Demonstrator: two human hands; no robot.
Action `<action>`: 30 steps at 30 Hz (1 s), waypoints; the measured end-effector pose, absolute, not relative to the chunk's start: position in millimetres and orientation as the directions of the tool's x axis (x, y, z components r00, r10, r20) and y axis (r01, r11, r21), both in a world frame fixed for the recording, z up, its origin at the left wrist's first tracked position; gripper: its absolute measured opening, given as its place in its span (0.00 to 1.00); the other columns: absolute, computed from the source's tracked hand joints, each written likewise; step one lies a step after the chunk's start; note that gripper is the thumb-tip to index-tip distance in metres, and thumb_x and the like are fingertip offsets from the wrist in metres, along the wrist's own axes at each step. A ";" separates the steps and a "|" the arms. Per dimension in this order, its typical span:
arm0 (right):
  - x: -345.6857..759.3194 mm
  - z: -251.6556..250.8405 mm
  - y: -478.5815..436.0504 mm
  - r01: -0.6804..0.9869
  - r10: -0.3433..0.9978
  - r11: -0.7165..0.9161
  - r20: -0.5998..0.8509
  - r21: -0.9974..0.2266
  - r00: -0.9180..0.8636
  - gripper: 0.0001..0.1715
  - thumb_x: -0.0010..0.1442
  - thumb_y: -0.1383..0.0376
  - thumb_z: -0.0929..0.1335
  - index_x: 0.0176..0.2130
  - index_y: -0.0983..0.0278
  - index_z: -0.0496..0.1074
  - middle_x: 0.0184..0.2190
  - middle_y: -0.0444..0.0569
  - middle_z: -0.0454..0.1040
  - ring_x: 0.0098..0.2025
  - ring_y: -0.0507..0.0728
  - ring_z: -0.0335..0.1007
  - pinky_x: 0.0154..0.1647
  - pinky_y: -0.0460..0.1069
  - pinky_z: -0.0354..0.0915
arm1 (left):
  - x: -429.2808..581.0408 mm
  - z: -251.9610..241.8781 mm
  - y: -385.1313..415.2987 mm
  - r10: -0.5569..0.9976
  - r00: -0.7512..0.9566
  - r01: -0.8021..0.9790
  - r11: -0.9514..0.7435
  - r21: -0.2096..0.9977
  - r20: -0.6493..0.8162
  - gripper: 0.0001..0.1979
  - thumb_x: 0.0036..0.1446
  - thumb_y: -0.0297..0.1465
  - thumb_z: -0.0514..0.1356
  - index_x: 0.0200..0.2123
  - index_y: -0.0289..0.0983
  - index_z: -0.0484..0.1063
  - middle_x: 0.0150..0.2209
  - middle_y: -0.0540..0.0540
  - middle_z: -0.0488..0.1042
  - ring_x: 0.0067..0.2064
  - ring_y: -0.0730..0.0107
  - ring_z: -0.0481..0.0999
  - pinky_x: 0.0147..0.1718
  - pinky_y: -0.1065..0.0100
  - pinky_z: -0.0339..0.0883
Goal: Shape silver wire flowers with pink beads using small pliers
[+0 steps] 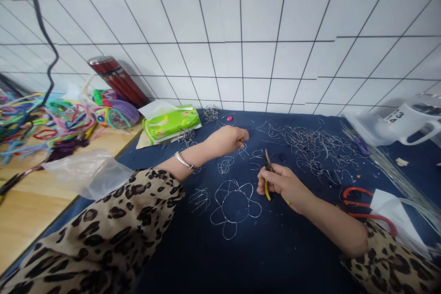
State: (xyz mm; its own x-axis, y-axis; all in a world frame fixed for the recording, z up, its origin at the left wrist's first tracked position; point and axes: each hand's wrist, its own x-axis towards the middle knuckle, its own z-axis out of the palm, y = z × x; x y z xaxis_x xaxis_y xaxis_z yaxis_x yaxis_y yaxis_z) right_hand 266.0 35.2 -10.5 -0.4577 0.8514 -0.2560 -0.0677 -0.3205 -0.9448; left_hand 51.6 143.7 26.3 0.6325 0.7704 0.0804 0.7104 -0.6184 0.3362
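My right hand [280,183] is closed around yellow-handled pliers [266,165], jaws pointing up and away. My left hand [225,140] reaches forward over the dark blue cloth [193,257], fingers curled in a pinch on a thin wire piece [243,149] I can barely make out. A flower-shaped wire frame [234,206] with small pink beads lies flat on the cloth between my forearms. Small bent wire loops [225,165] lie just beyond it. A silver bangle [184,161] sits on my left wrist. Both sleeves are leopard print.
A tangle of loose wires [310,147] spreads at the back right. Red-handled scissors [361,204] lie right, a white mug [409,121] beyond. A green tissue pack [170,124], a red flask [117,80], coloured pipe cleaners [44,117] and a plastic bag [93,172] sit left.
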 end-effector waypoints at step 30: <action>264.7 -8.8 35.1 -0.064 0.852 -0.344 -0.283 -0.937 -0.441 0.12 0.58 0.57 0.65 0.34 0.64 0.68 0.28 0.47 0.70 0.31 0.54 0.70 0.39 0.55 0.66 | 40.4 -5.6 156.9 0.871 0.471 0.826 -0.377 0.420 -0.143 0.12 0.51 0.36 0.57 0.36 0.36 0.73 0.32 0.46 0.76 0.29 0.72 0.70 0.29 0.71 0.60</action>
